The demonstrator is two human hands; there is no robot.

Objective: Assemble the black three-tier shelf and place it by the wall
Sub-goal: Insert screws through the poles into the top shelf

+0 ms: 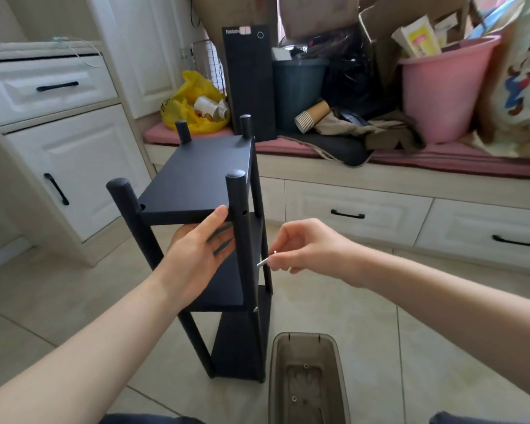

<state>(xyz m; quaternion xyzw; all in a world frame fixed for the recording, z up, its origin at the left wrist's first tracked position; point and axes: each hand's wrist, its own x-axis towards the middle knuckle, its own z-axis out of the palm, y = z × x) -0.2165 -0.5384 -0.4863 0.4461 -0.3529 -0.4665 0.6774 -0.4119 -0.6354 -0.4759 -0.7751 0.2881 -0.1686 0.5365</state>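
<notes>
The black three-tier shelf [196, 175] stands upright on the tiled floor in front of me, with four round posts and three boards. My left hand [196, 252] reaches under the top board, its thumb up against the board's front edge and its straight fingers behind the near right post [242, 240]. To the right of that post, my right hand [306, 246] pinches a small silver screw [265, 261], whose tip points at the post. An empty hole shows in the post just below the top board.
A brown plastic tray [306, 377] with a few screws lies on the floor by the shelf's foot. White cabinets [68, 154] stand at left. A window bench with drawers [380, 209] carries a pink bucket [441, 90], bags and a black computer tower [251, 81].
</notes>
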